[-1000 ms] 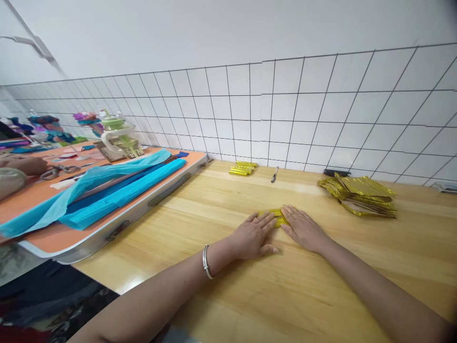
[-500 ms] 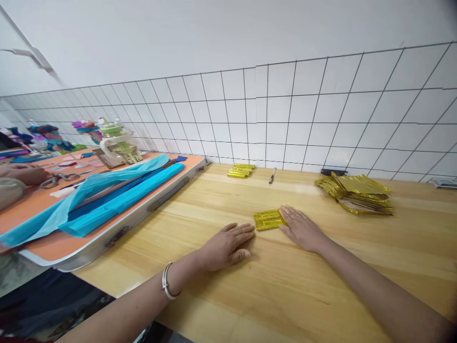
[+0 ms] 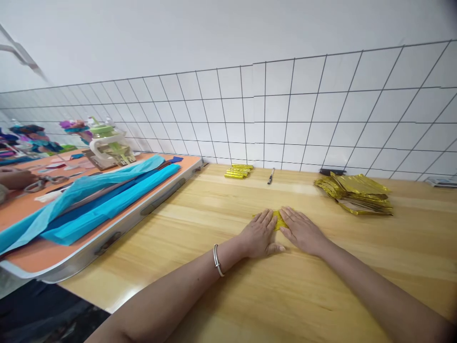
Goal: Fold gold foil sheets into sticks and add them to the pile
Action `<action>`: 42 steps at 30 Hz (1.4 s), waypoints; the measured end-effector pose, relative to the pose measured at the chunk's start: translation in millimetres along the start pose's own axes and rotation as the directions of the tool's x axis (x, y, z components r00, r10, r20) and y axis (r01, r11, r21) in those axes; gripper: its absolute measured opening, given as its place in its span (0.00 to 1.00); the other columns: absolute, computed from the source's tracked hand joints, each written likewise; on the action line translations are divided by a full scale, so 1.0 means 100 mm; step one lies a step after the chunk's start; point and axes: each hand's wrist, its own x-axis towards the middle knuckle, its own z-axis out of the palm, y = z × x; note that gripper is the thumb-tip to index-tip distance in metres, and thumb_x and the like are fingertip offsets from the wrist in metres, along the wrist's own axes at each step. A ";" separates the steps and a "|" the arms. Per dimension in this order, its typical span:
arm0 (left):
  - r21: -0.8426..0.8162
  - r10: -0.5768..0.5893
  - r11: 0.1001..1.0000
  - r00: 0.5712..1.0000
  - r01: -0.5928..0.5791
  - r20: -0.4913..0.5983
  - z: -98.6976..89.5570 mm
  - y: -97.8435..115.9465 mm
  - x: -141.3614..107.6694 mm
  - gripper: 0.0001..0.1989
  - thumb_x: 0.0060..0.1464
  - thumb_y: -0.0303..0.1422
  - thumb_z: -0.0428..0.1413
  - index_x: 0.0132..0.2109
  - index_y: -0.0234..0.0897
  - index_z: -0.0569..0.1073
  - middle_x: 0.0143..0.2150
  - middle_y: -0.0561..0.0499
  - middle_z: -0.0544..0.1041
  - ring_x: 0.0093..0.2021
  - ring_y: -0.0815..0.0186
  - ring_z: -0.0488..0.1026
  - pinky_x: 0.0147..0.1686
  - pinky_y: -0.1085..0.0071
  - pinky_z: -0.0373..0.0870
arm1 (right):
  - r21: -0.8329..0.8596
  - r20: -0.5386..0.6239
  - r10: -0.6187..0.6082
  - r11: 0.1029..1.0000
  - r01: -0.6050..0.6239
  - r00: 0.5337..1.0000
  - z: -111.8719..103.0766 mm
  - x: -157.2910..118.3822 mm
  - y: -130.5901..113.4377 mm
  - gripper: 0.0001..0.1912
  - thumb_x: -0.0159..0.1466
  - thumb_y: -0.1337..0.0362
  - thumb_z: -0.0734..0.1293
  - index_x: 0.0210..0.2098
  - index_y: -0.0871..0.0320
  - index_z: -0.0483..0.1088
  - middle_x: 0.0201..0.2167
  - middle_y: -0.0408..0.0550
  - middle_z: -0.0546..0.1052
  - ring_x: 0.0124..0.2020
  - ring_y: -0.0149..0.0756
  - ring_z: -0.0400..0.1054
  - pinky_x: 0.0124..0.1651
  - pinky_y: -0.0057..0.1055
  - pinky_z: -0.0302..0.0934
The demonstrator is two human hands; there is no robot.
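Observation:
A pleated piece of shiny gold foil paper point(image 3: 280, 221) lies on the wooden table point(image 3: 200, 219), mostly hidden under my hands. My left hand point(image 3: 260, 233), with a silver bangle on the wrist, rests flat over its left part, fingers stretched out. Over its right part lies my right hand point(image 3: 302, 228), also flat with fingers extended. Only a strip of the gold paper shows between the two hands. Behind, near the wall, is a small pleated gold piece point(image 3: 238, 171). To the right sits a loose stack of gold foil sheets point(image 3: 360, 191).
A pen point(image 3: 271, 176) and a black object point(image 3: 332, 172) lie near the wire grid point(image 3: 278, 109). On the left, an orange-topped table point(image 3: 67, 224) bears blue tissue paper point(image 3: 117, 202), a green-lidded bottle point(image 3: 110, 140) and scissors point(image 3: 44, 182) by another person's hand point(image 3: 16, 178).
My left hand has moved right and come down onto the gold foil paper, covering its left part. My right hand stays nearly in place. The view has shifted slightly.

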 end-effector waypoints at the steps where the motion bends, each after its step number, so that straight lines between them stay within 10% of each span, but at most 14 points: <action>1: 0.003 0.002 1.000 1.000 -0.002 -0.001 0.00 0.00 -0.01 0.47 0.52 0.60 0.33 0.64 0.23 0.47 0.66 0.34 0.45 0.66 0.49 0.38 0.62 0.55 0.38 | -0.001 0.001 0.012 1.000 -0.012 1.000 -0.01 -0.02 0.02 0.35 0.65 0.45 0.44 0.65 0.58 0.43 0.65 0.50 0.48 0.65 0.40 0.40 0.63 0.41 0.40; 9: -0.016 -0.003 1.000 1.000 0.003 -0.010 -0.03 -0.01 -0.01 0.48 0.51 0.61 0.33 0.64 0.24 0.47 0.65 0.33 0.46 0.66 0.49 0.39 0.61 0.55 0.39 | -0.001 0.005 0.104 0.995 -0.104 0.995 -0.22 0.05 -0.03 0.34 0.65 0.47 0.43 0.62 0.61 0.53 0.63 0.54 0.55 0.64 0.42 0.43 0.63 0.44 0.40; 15: -0.044 0.043 0.998 0.998 -0.045 -0.041 -0.02 -0.02 0.00 0.45 0.52 0.60 0.38 0.65 0.30 0.42 0.67 0.37 0.39 0.66 0.50 0.36 0.62 0.56 0.38 | 0.118 0.056 -0.008 0.993 0.001 0.998 -0.09 0.22 -0.40 0.36 0.65 0.45 0.44 0.65 0.62 0.41 0.66 0.53 0.44 0.66 0.41 0.37 0.64 0.42 0.39; 37: -0.112 0.146 0.984 0.986 -0.137 0.076 -0.28 -0.30 -0.31 0.42 0.53 0.58 0.39 0.65 0.34 0.46 0.66 0.39 0.48 0.65 0.50 0.45 0.59 0.56 0.47 | 0.207 0.169 -0.301 0.942 0.265 0.938 -0.31 0.27 0.34 0.29 0.67 0.50 0.47 0.65 0.54 0.44 0.65 0.45 0.47 0.65 0.38 0.39 0.65 0.41 0.36; 42: -0.081 0.103 0.992 0.989 -0.095 0.105 -0.33 -0.19 -0.38 0.44 0.52 0.60 0.37 0.65 0.33 0.45 0.65 0.38 0.50 0.63 0.48 0.48 0.58 0.55 0.49 | 0.189 0.134 -0.154 0.974 0.128 0.979 -0.30 0.39 0.23 0.26 0.67 0.52 0.47 0.59 0.52 0.59 0.61 0.46 0.60 0.62 0.39 0.49 0.64 0.45 0.38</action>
